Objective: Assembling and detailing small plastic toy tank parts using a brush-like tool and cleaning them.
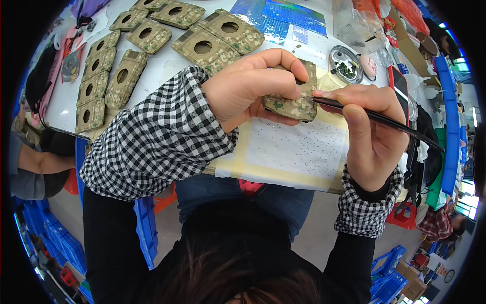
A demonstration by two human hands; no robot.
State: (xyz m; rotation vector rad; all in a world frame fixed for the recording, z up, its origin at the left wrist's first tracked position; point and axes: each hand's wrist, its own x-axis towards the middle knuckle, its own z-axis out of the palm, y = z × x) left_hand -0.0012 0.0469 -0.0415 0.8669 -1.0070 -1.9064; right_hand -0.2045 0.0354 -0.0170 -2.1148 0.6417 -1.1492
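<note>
My left hand [248, 83] is closed round a small camouflage-patterned pouch-like piece [289, 106], thumb on top and fingers underneath. My right hand [372, 126] pinches black tweezers [392, 119], whose thin tips meet the face of that piece close to my left thumb. Whether the tips grip anything is too small to make out. Below both hands lies a white sheet [298, 144] scattered with tiny dark and bluish specks. Beyond the right hand stands a round metal dish [345, 51] holding small dark green bits.
Several similar camouflage pieces with round holes [121, 76] lie in rows at the left and back. Blue shiny sheets [296, 16], clear plastic bags [354, 28], a pinkish-white rounded object [368, 66] and a red-edged phone-like slab [398, 83] surround the work. Another person's arm [45, 161] shows at left.
</note>
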